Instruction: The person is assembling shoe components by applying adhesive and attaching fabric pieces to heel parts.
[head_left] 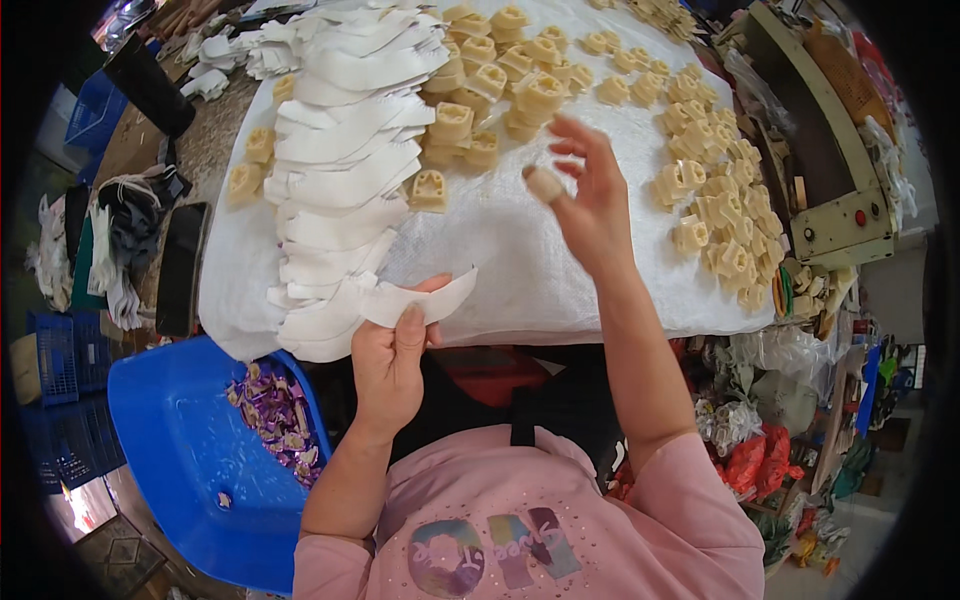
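My left hand [393, 362] pinches a curved white strip [425, 300] of thin sheet material between thumb and fingers, near the table's front edge. Beside it, a long overlapping row of similar white strips [345, 135] runs up the left part of the table. My right hand [592, 195] is raised over the table's middle, fingers apart and holding nothing I can see. A beige wrap [544, 184] covers its thumb tip. Nearest to that hand is a pile of cream moulded pieces [538, 95] with hollows in them, and one single piece [429, 190] lies beside the strips.
A white sheet [500, 250] covers the table. More cream pieces [730, 210] are heaped along its right side. At the lower left stands a blue tub [170, 430] with purple scraps [280, 420]. A metal machine frame [840, 220] is at the right; a dark phone-like slab [183, 268] lies left.
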